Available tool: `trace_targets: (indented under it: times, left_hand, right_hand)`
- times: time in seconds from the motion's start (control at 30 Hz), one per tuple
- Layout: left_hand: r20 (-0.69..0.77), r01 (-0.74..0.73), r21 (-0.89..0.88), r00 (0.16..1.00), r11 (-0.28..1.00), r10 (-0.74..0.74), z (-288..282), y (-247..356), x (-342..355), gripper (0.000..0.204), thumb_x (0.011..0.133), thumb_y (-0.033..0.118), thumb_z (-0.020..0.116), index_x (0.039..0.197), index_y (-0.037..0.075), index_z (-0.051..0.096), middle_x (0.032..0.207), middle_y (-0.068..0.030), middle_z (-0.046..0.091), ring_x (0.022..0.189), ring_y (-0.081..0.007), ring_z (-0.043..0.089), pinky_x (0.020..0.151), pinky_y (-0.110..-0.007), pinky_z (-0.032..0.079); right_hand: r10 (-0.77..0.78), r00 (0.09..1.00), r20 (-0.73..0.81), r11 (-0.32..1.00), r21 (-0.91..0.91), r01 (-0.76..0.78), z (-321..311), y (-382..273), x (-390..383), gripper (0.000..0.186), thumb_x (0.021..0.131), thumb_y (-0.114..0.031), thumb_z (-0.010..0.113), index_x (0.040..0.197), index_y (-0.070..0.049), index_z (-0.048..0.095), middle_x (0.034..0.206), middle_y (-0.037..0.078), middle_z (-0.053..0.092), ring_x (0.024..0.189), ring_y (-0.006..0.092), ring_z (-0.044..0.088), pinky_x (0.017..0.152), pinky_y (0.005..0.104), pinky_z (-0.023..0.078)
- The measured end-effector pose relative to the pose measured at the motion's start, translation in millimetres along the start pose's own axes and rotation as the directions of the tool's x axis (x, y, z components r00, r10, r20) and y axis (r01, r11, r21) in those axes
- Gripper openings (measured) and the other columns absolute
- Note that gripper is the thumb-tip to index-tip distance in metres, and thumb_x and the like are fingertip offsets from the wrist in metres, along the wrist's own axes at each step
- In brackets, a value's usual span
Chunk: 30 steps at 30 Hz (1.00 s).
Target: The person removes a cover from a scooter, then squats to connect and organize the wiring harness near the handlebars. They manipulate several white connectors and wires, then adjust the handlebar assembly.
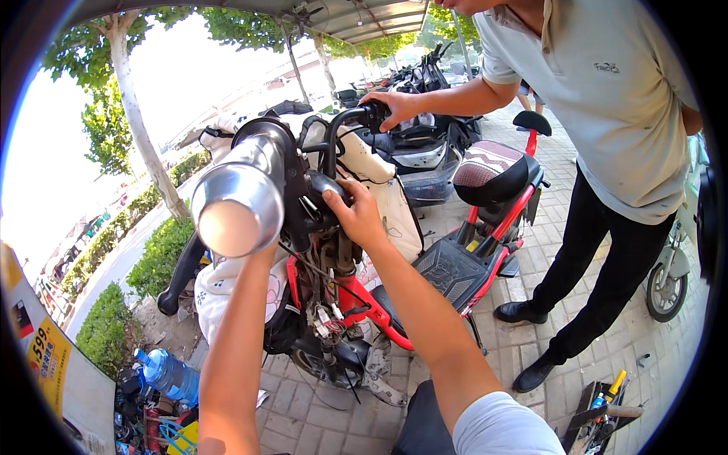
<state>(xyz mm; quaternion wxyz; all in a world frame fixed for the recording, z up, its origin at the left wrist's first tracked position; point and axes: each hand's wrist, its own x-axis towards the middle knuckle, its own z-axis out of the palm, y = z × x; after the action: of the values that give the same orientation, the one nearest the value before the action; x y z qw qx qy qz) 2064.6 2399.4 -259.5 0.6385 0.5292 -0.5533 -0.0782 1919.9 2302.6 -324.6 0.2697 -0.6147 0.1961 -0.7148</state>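
A red electric scooter (371, 307) stands before me, its front opened up and bundles of wires (327, 322) exposed. The silver, round-ended handlebar grip (241, 201) looms close at the left. My left forearm reaches up beneath it, and my left hand is hidden behind the grip. At the middle of the handlebar, my right hand (359, 214) is closed on a black housing (322, 193), thumb and fingers against it. A black brake lever (182, 274) sticks out at lower left. Pale fabric covers (379, 178) hang around the front.
A co-worker's hand (394, 108) rests on the far handlebar end; that person stands at right. A tool box (599, 409) with a hammer lies on the paving at lower right. A blue water bottle (171, 373) stands among clutter at lower left. More scooters (425, 152) are parked behind.
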Motion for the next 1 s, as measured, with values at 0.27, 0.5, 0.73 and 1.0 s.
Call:
trace_targets:
  times: [0.27, 0.5, 0.73, 1.0]
  left_hand:
    - [0.034, -0.212, 0.367, 0.976, 0.906, 0.215, 18, -9, -6, 0.094, 0.067, 0.033, 0.081, 0.142, 0.002, 0.033, 0.138, -0.0223, 0.036, 0.13, -0.039, 0.033, 0.109, -0.047, 0.026]
    - [0.004, -0.349, 0.422, 0.924, 0.837, 0.383, 23, -14, -7, 0.061, 0.074, 0.033, 0.075, 0.121, -0.002, 0.055, 0.123, -0.0236, 0.055, 0.115, -0.0398, 0.049, 0.1, -0.045, 0.035]
    - [-0.019, -0.345, 0.438, 0.92, 0.83, 0.392, 26, -24, -7, 0.067, 0.076, 0.033, 0.073, 0.128, -0.003, 0.05, 0.128, -0.0231, 0.052, 0.119, -0.0395, 0.047, 0.104, -0.046, 0.031]
    - [0.02, -0.35, 0.372, 0.929, 0.86, 0.369, 17, -38, 4, 0.086, 0.074, 0.03, 0.072, 0.143, -0.002, 0.031, 0.145, -0.0186, 0.035, 0.132, -0.0376, 0.028, 0.113, -0.046, 0.017]
  right_hand:
    - [-0.011, 0.996, 0.086, 1.0, 0.007, 0.01, -10, 10, 7, 0.045, 0.089, -0.037, 0.066, 0.107, 0.005, 0.064, 0.09, 0.012, 0.062, 0.085, 0.0176, 0.058, 0.077, 0.0308, 0.047]
    - [-0.086, 0.938, 0.336, 0.993, 0.102, 0.055, -21, 2, 73, 0.028, 0.087, -0.016, 0.046, 0.091, 0.003, 0.067, 0.089, 0.012, 0.066, 0.082, 0.0208, 0.061, 0.077, 0.0318, 0.047]
    - [-0.094, 0.886, 0.454, 0.995, 0.013, 0.099, -21, -8, 98, 0.031, 0.082, -0.019, 0.045, 0.087, 0.003, 0.067, 0.082, 0.016, 0.066, 0.078, 0.0256, 0.063, 0.075, 0.0334, 0.049]
    - [0.199, 0.922, 0.332, 0.979, -0.021, -0.204, -55, 43, 44, 0.033, 0.086, -0.025, 0.052, 0.095, 0.001, 0.069, 0.084, 0.018, 0.068, 0.079, 0.027, 0.064, 0.076, 0.0347, 0.049]
